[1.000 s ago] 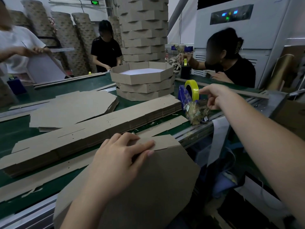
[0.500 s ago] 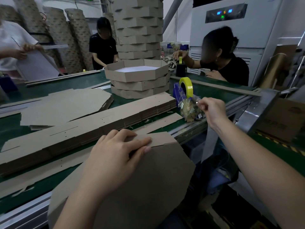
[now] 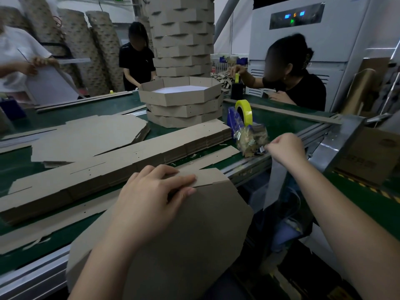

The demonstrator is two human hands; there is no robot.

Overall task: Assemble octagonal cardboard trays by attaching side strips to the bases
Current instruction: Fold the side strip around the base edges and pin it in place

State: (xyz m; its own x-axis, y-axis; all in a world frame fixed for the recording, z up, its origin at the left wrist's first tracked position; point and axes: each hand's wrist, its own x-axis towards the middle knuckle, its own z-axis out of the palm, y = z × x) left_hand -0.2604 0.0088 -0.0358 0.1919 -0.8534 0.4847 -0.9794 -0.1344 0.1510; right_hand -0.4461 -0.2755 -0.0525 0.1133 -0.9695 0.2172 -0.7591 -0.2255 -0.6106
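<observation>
A brown octagonal cardboard base [image 3: 194,230] leans tilted against the table's near edge in front of me. My left hand [image 3: 149,198] presses on its top edge, fingers over the end of a side strip [image 3: 207,177] there. My right hand [image 3: 283,148] is curled and pinches something small, apparently a piece of tape, beside the blue tape dispenser [image 3: 236,120] with its yellow roll [image 3: 244,113]. A long stack of flat side strips [image 3: 108,169] lies across the green table [image 3: 281,124]. Flat bases [image 3: 86,137] are piled behind it.
Finished octagonal trays [image 3: 181,105] stand stacked at mid table, with a tall column of them [image 3: 181,35] behind. A clear bag of scraps [image 3: 251,137] sits by the dispenser. Three people work around the far sides. A white machine [image 3: 303,50] stands at the right.
My right hand has pulled back from the yellow tape roll toward the table's near edge. My left hand stays pressed on the base.
</observation>
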